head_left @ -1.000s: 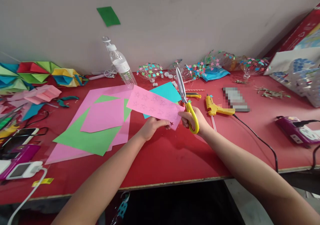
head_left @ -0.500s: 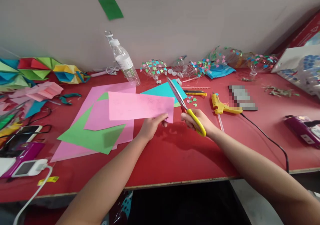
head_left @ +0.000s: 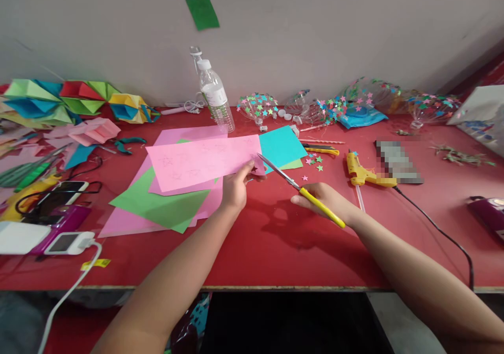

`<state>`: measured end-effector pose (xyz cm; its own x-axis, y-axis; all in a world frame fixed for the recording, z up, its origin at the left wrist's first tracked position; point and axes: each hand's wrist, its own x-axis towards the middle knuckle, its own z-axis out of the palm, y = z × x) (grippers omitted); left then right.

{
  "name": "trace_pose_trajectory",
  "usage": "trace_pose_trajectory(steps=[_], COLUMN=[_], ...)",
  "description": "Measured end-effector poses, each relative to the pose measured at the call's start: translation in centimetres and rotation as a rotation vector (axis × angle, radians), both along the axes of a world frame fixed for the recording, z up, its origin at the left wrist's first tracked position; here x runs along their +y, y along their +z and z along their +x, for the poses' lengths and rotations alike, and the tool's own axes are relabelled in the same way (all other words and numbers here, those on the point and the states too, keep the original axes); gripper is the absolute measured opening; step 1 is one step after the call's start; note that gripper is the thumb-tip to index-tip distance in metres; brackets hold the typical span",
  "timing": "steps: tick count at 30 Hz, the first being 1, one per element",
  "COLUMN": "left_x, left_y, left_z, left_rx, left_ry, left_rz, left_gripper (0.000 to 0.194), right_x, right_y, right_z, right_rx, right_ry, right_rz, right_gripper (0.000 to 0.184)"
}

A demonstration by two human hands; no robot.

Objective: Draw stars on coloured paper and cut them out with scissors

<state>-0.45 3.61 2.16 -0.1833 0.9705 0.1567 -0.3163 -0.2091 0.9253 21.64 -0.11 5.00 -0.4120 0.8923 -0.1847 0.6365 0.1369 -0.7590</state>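
Note:
My left hand pinches the lower right end of a pink paper strip, thumb on top. Faint star outlines are drawn on the strip, and a small star-shaped gap shows near my thumb. Yellow-handled scissors are gripped in my right hand, their blades pointing up and left with the tips at the strip's right end. Whether the tips touch the paper I cannot tell. Under the strip lie a green sheet and larger pink sheets. A blue sheet lies behind the blade tips.
Small cut stars lie beside a yellow box cutter. A yellow glue gun with a black cord rests at right. At the back stands a plastic bottle. Folded paper shapes and a phone occupy the left.
The scissors have swung down and left, bringing their tips to the strip's right end. The pink strip has tilted, its left end lower. A small pink star now lies on the table. The view has shifted left.

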Motion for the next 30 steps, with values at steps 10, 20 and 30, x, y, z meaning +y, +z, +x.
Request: trace_pose_trajectory(steps=[10,20,30], left_x=[0.24,-0.34,-0.58], left_y=[0.27,0.53,0.2], left_z=[-0.19,0.11,0.19], left_rx=[-0.029,0.016,0.081], left_ry=[0.026,-0.075,-0.049], left_rz=[0.02,0.005,0.022], left_gripper=[0.018,0.023,0.024], right_x=[-0.07,-0.27,-0.49], right_y=[0.15,0.17,-0.11], right_z=[-0.24,-0.38,-0.38], right_rx=[-0.045,-0.023,0.097], right_ry=[-0.023,-0.022,0.006], right_rz=[-0.007,-0.046,-0.147], right_gripper=[0.064,0.062,0.06])
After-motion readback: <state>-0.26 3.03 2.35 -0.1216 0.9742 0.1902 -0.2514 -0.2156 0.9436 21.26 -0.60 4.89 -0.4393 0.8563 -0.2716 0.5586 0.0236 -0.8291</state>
